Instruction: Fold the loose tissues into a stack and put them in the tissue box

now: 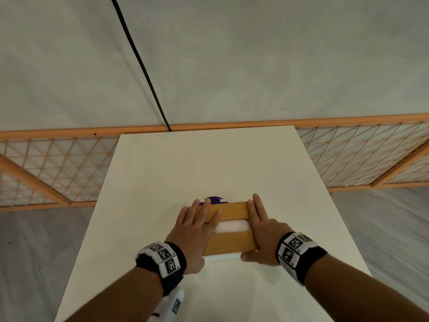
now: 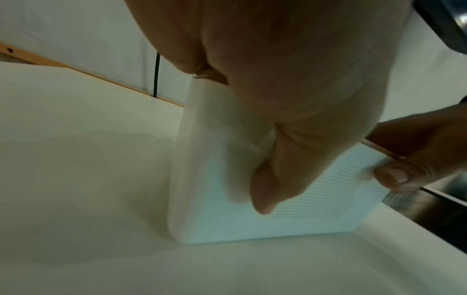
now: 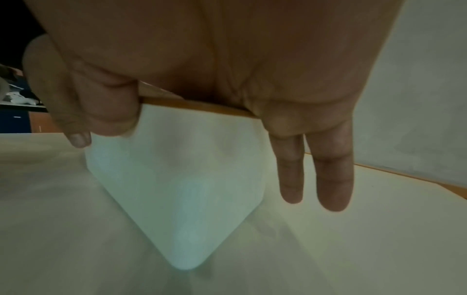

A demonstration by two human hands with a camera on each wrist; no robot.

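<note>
The tissue box (image 1: 232, 244) stands on the white table (image 1: 209, 159); it has a wooden top and a white body (image 2: 227, 223). White tissue (image 1: 232, 226) shows in the slot of the top. My left hand (image 1: 197, 224) lies flat over the top's left end with straight fingers, and its thumb (image 2: 267, 189) rests on the near white face. My right hand (image 1: 260, 226) holds the right end: the fingers (image 3: 333, 179) run straight down that side and the thumb (image 3: 101, 111) bends round the near corner under the wooden edge. No loose tissue is visible on the table.
A small purple object (image 1: 213, 199) lies just behind the box, mostly hidden. A black cable (image 1: 144, 73) runs down the wall to the table's far edge. A wooden lattice screen (image 1: 58, 173) stands behind the table on both sides.
</note>
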